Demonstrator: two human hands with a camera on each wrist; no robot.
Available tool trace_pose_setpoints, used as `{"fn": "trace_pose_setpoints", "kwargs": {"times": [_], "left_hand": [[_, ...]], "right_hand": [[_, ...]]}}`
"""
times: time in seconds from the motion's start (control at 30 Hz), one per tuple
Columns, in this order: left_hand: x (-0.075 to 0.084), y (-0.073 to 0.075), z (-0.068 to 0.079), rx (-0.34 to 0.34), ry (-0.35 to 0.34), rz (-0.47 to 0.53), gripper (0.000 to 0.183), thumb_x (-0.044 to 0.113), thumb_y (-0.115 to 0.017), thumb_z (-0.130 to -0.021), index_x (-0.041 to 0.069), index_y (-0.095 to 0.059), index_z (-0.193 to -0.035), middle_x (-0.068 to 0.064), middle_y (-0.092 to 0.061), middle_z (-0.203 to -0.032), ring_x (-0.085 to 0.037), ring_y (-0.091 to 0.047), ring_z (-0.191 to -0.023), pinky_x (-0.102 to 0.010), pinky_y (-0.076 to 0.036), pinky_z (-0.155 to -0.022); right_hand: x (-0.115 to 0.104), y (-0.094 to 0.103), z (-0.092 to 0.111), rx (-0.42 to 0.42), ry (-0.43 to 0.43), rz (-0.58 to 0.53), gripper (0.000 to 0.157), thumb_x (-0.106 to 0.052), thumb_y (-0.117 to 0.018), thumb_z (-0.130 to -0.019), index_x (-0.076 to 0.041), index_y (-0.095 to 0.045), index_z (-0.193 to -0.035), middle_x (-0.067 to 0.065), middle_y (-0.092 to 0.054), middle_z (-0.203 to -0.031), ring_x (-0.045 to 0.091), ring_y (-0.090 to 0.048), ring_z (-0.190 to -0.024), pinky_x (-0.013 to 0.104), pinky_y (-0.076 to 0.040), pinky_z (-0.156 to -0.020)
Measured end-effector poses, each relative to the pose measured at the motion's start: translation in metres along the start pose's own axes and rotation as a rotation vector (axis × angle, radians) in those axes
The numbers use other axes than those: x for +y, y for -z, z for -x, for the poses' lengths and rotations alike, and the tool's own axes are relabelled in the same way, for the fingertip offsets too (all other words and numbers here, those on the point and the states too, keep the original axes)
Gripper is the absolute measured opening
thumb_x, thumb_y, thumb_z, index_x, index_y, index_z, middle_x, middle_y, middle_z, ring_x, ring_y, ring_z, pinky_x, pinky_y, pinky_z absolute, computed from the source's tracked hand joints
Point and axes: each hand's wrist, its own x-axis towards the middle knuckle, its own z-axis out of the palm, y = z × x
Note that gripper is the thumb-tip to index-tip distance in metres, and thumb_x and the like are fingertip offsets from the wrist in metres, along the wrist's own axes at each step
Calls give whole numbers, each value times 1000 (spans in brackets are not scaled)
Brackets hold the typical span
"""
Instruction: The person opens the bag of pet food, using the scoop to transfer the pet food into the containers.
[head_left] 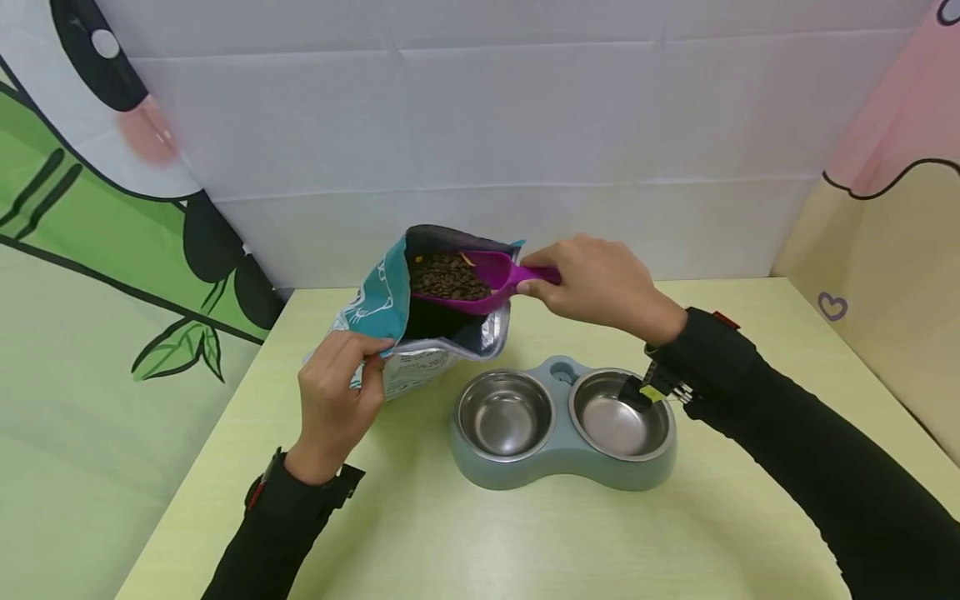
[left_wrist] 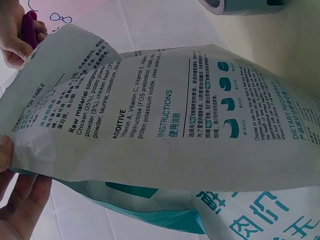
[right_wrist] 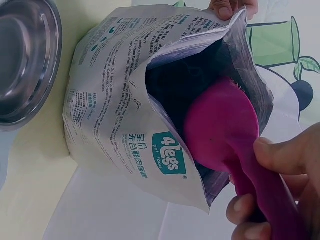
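Note:
A teal and white pet food bag (head_left: pixel 382 287) stands with its mouth gaping on the far side of the table. My left hand (head_left: pixel 341 392) pinches the near left edge of its rim between thumb and fingers. In my right hand (head_left: pixel 600 279) is the handle of a purple scoop (head_left: pixel 498 279). Brown kibble (head_left: pixel 448 277) fills the scoop's bowl, which lies within the bag's mouth. From the right wrist view, the scoop's magenta underside (right_wrist: pixel 222 125) shows against the dark inside of the bag, my fingers curled round its handle.
A blue-grey double bowl stand (head_left: pixel 562 475) sits on the pale table (head_left: pixel 420 533), nearer than the bag. It holds two steel bowls, one left (head_left: pixel 506 417) and one right (head_left: pixel 611 421), the right one partly behind my wrist gear. A white cloth backdrop (head_left: pixel 480 133) rises behind.

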Motion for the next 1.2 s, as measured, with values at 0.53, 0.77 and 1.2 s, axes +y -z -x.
{"fn": "trace_pose_setpoints", "kwargs": {"times": [0.53, 0.77, 1.2], "left_hand": [[1, -1, -1, 25, 1, 19, 25, -10, -67, -68, 2, -62, -89, -11, -62, -80, -25, -58, -76, -49, -51, -69], [0, -1, -1, 29, 0, 23, 25, -10, -67, -68, 3, -62, -89, -11, -61, -79, -25, -58, -75, -48, -52, -68], [-1, 0, 0, 5, -2, 0, 13, -5, -61, -77, 1, -61, -88, -12, -60, -78, -24, -56, -74, -46, -52, -67]], "right_hand": [[7, 6, 12, 30, -8, -16, 20, -42, -52, -88, -31, -62, -102, -8, -50, -61, 14, -43, -54, 29, -24, -42], [11, 7, 17, 38, -9, -25, 23, -42, -53, -88, -30, -62, -106, -9, -52, -63, 14, -44, -55, 30, -27, -42], [15, 10, 24, 61, 0, -45, 22, -41, -55, -87, -28, -63, -104, -8, -51, -61, 14, -42, -54, 30, -26, -43]]}}
